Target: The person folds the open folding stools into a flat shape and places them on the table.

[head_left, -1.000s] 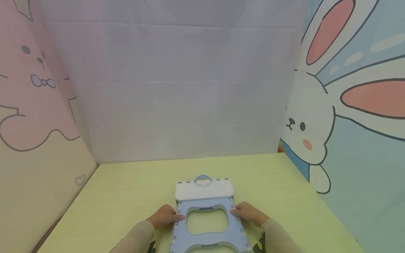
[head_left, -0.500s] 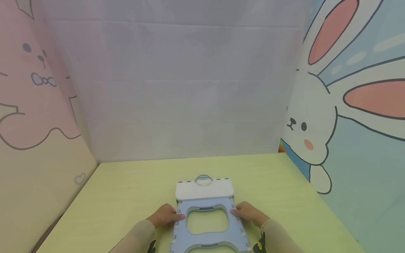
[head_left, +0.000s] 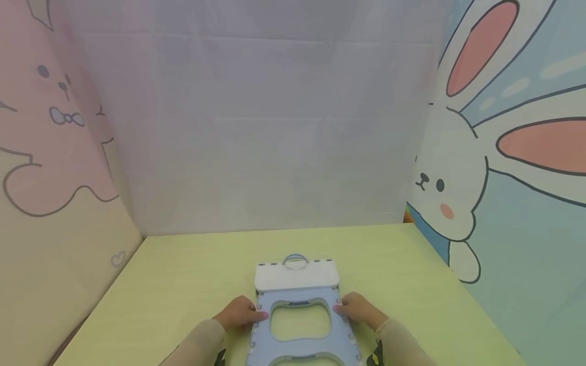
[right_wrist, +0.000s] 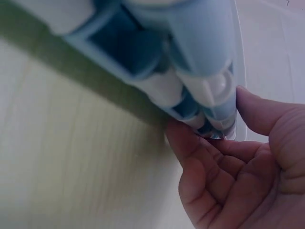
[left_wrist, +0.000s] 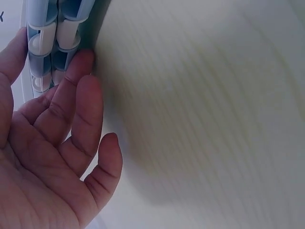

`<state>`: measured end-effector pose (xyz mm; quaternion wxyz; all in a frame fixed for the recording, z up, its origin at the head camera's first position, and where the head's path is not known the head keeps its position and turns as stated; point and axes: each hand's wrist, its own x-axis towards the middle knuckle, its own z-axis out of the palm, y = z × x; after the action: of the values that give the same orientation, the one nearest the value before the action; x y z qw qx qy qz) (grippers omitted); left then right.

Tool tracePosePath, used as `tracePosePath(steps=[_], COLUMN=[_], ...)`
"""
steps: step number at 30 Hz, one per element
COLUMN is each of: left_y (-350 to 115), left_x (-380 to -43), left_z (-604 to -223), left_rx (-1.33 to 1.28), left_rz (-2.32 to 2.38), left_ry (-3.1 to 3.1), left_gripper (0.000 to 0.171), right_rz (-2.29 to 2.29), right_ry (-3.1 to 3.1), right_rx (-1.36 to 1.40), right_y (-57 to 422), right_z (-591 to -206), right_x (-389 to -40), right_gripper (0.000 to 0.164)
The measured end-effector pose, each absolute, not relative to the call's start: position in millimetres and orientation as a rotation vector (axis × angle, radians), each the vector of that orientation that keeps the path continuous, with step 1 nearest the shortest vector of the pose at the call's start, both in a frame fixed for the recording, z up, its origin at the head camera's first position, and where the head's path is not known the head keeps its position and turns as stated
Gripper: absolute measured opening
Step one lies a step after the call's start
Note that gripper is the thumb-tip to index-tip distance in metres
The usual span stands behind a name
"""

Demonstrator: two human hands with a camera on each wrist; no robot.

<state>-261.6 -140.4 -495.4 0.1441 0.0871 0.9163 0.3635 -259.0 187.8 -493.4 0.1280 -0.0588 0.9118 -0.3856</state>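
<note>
A folding step stool [head_left: 299,346], folded flat, lies before me in the head view, its lower end cut off by the frame. It has a pale blue body with rounded openings, a white panel [head_left: 296,276] at the far end and a small carry handle [head_left: 295,257]. My left hand [head_left: 239,312] grips the left edge, thumb on top and fingers beneath. On the opposite edge my right hand [head_left: 361,309] holds it the same way. Both wrist views show the hinged blue and white side of the stool [left_wrist: 43,38] between thumb and fingers.
A pale yellow-green table [head_left: 192,264] spreads around the stool. Behind it hangs a white cloth wall [head_left: 274,127]. Side panels with cartoon animals, one a rabbit [head_left: 450,178] on the right, border the table.
The view shifts very slightly. Both hands keep the same hold on the folding step stool, which stays in place.
</note>
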Motion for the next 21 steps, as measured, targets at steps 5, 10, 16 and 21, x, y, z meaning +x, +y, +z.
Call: tracePosePath(steps=[5, 10, 16, 21], left_y=[-138.8, -139.3, -140.3, -141.8], left_x=[-260.8, -259.5, -261.5, -266.2], left_z=[-492.2, -493.5, -496.8, -495.0], left_rx=[0.234, 0.229, 0.213, 0.206], left_rz=[1.052, 1.067, 1.081, 0.992], left_ry=[2.66, 2.659, 2.647, 2.711], left_gripper=[0.043, 0.044, 0.039, 0.039], right_rz=[-1.101, -1.074, -1.019, -1.034], right_ry=[2.665, 2.677, 2.709, 2.721], right_rx=[-0.181, -0.18, -0.205, -0.292], right_y=[186.4, 185.4, 185.8, 193.6], right_z=[-487.8, -487.4, -487.5, -486.8], right_x=[-258.6, -257.9, -259.9, -265.9], right_gripper=[0.032, 0.031, 0.032, 0.027])
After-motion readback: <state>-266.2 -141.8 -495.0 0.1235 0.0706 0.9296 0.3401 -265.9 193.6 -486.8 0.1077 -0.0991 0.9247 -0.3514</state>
